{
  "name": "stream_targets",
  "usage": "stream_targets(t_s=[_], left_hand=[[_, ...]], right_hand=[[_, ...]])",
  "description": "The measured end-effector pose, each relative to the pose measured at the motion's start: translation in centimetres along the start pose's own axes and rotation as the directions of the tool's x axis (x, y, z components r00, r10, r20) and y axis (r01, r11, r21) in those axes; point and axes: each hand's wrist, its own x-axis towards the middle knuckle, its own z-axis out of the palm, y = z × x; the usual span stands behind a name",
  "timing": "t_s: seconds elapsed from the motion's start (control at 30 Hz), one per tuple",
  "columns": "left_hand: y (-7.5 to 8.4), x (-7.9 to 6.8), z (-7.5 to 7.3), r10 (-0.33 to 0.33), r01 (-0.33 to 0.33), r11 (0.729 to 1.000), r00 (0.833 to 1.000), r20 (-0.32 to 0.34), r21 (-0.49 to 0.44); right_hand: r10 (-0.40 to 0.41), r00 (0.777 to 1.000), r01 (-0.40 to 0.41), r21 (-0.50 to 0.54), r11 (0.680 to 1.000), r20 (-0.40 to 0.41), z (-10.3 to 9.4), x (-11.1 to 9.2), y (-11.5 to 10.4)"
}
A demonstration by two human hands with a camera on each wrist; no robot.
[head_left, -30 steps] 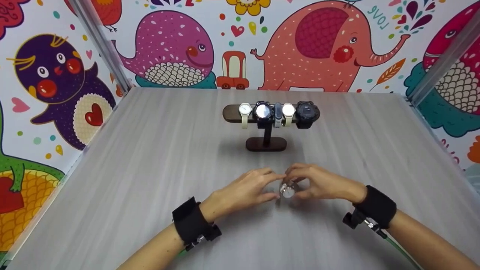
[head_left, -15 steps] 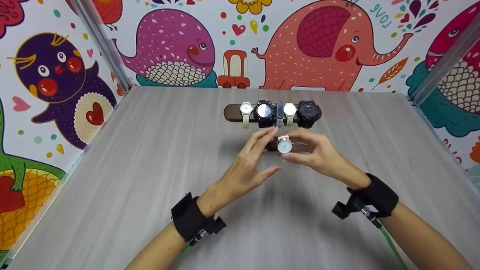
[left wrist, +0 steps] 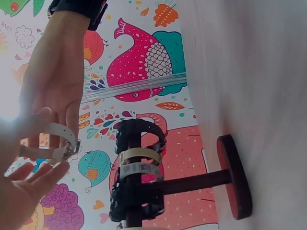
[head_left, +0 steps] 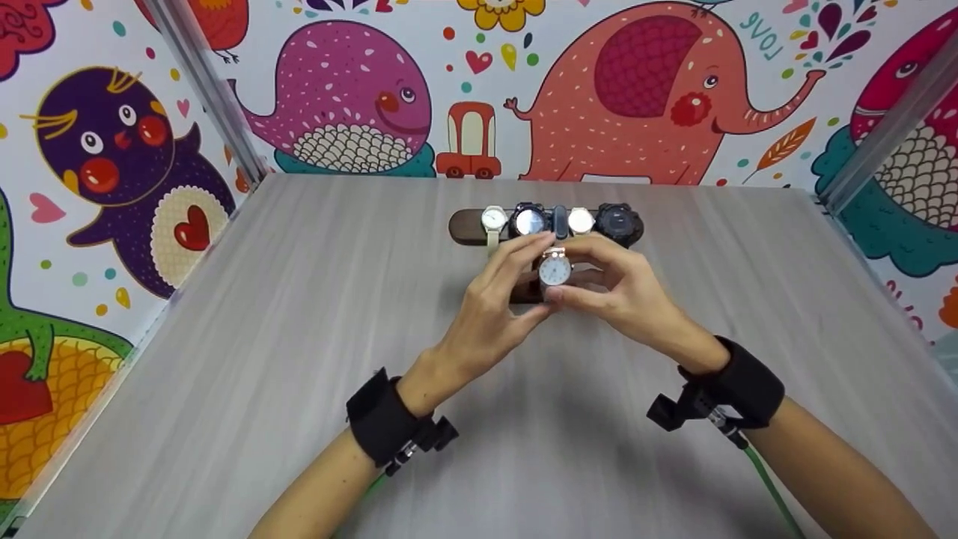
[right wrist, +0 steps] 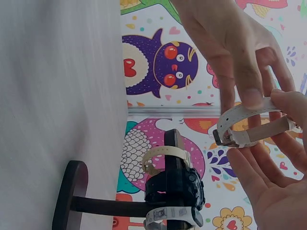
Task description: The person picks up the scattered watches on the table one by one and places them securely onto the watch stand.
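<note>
A wristwatch (head_left: 554, 270) with a round white face and a pale strap is up off the table, in front of the watch stand (head_left: 467, 227). My right hand (head_left: 632, 292) grips it from the right, thumb low on the case and fingers above. From the left, my left hand (head_left: 483, 311) meets it, thumb and fingertips around its near side. The right wrist view shows the strap (right wrist: 240, 115) as a loop through its dark buckle (right wrist: 224, 138), a thumb pressing on the band. In the left wrist view the looped strap (left wrist: 61, 129) hangs between both hands.
Several watches sit along the stand's bar, among them a black watch (head_left: 617, 220), a white-faced watch (head_left: 493, 218) and a slim band (head_left: 560, 221). The stand's foot (left wrist: 235, 177) rests on the grey table (head_left: 337, 299). Printed panels and metal posts (head_left: 217, 90) edge the table.
The right hand has lifted the watch from the table and carried it away from me toward the stand. The left hand has followed and closed in on the watch.
</note>
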Motion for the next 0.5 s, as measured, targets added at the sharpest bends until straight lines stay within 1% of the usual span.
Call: stream_targets(t_s=[0.23,0.4,0.5], left_hand=[[-0.45,-0.13,0.04,0.033,-0.034,0.999,0.999,-0.043,-0.008],[-0.58,-0.17,-0.01,0.03,-0.031,0.999,0.998,-0.054,-0.021],[-0.75,-0.2,-0.05,0.022,-0.024,0.999,0.998,-0.055,-0.039]], right_hand=[[0.015,1.0,-0.015,0.007,1.0,-0.003,0.43,-0.05,-0.1],[-0.003,1.0,0.003,0.019,1.0,0.006,0.51,-0.05,0.07],[0.004,1.0,-0.004,0.011,1.0,0.015,0.47,-0.06,0.06]])
